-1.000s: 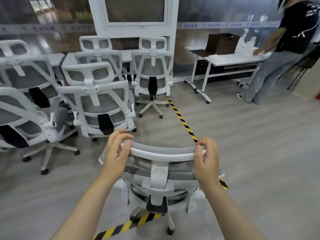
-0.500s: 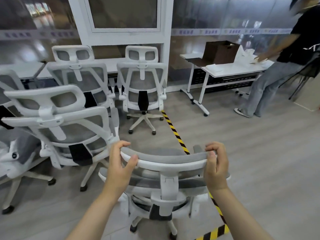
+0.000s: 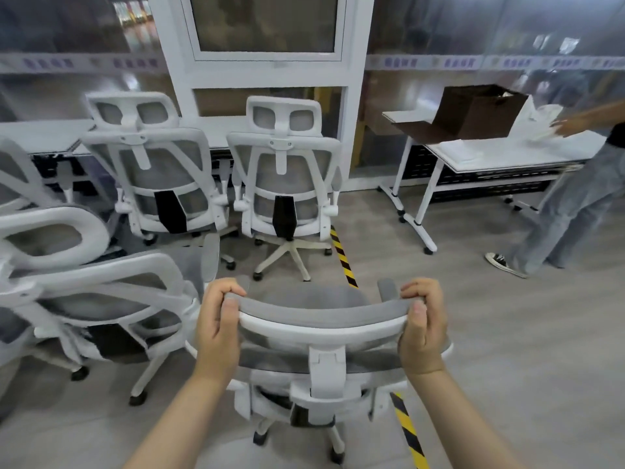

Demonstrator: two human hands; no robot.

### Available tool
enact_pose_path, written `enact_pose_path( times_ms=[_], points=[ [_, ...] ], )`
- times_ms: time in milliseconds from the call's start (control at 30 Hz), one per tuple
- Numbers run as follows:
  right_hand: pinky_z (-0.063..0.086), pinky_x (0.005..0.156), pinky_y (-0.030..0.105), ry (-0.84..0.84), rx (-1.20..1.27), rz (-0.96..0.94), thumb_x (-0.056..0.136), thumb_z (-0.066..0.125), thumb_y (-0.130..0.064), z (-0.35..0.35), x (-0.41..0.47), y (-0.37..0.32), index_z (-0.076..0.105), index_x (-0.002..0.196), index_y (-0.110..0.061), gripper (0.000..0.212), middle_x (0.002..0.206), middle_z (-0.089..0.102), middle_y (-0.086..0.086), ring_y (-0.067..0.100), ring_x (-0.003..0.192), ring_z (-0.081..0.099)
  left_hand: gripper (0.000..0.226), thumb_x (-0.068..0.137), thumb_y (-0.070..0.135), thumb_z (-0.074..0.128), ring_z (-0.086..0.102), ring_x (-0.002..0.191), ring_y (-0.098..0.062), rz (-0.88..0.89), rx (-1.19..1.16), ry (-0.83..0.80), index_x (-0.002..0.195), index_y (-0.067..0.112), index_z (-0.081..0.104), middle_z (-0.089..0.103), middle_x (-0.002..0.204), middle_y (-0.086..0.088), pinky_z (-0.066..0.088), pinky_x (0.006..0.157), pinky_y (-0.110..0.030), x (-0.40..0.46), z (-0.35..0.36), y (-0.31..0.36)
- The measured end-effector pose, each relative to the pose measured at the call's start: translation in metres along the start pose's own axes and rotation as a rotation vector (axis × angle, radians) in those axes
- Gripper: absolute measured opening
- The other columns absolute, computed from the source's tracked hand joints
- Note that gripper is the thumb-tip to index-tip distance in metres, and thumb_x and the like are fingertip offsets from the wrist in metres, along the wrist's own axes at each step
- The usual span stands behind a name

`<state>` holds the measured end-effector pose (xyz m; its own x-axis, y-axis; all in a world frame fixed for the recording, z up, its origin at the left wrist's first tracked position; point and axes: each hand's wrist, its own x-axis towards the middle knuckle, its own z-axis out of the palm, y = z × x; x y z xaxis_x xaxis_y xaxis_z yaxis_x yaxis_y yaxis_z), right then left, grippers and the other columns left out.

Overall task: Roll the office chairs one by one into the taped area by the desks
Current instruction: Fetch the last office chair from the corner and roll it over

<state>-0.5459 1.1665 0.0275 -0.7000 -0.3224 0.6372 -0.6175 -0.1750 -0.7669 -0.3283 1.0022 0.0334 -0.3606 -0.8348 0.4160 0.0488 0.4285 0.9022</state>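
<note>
Compared with the earlier frames, the held chair (image 3: 324, 336) has rolled forward, so the parked chairs (image 3: 287, 184) ahead of the hands appear closer and the yellow-black floor tape (image 3: 343, 257) now runs just right of the right hand. Left hand (image 3: 218, 328) and right hand (image 3: 422, 324) each curl around one end of the headrest (image 3: 321, 314), thumbs behind and fingers over the top, a symmetric grip that likely keeps the casters tracking straight. Judged from this, the chair sits just inside the tape, left of it, with open floor ahead of both hands.
</note>
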Motion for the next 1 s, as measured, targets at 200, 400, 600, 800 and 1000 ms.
enact_pose_path(
  times_ms=[200,400,600,800,1000],
  points=[
    [0.041,0.078,0.024,-0.164,0.117,0.081,0.086,0.038,-0.029,-0.001,0.08,0.066,0.05,0.084,-0.005,0.027,0.087,0.051,0.004,0.02,0.082,0.051,0.018,0.085,0.029,0.034,0.044,0.075,-0.013,0.006,-0.061,0.207,0.08,0.02,0.049,0.049,0.08,0.011,0.036,0.07,-0.027,0.05,0.084,-0.017],
    [0.04,0.082,0.018,-0.244,0.202,0.179,0.083,0.038,-0.029,0.012,0.149,0.12,0.05,0.088,-0.01,0.023,0.09,0.052,0.005,0.01,0.086,0.051,0.018,0.088,0.029,0.032,0.042,0.076,-0.029,0.021,0.033,0.224,0.085,0.021,0.048,0.046,0.081,-0.008,0.034,0.07,-0.043,0.091,0.128,-0.042],
    [0.04,0.079,0.017,-0.245,0.199,0.184,0.087,0.035,-0.031,0.032,0.199,0.159,0.048,0.089,-0.007,0.028,0.088,0.049,0.007,0.011,0.083,0.048,0.019,0.086,0.03,0.031,0.041,0.074,-0.02,0.087,0.032,0.235,0.082,0.018,0.045,0.043,0.079,-0.01,0.033,0.069,-0.03,0.139,0.168,-0.052],
    [0.039,0.072,0.019,-0.245,0.182,0.148,0.087,0.035,-0.033,0.056,0.226,0.178,0.046,0.085,-0.01,0.026,0.082,0.046,0.001,0.016,0.076,0.045,0.02,0.082,0.03,0.031,0.04,0.072,-0.014,0.087,0.0,0.212,0.078,0.015,0.043,0.044,0.078,0.003,0.033,0.066,-0.029,0.187,0.176,-0.07],
    [0.039,0.07,0.022,-0.286,0.279,0.174,0.081,0.038,-0.035,0.072,0.24,0.195,0.047,0.082,-0.013,0.024,0.08,0.047,0.002,0.012,0.075,0.045,0.026,0.08,0.032,0.03,0.041,0.073,-0.012,0.057,-0.025,0.211,0.077,0.009,0.042,0.045,0.079,0.007,0.033,0.063,-0.032,0.213,0.172,-0.085]
  ],
)
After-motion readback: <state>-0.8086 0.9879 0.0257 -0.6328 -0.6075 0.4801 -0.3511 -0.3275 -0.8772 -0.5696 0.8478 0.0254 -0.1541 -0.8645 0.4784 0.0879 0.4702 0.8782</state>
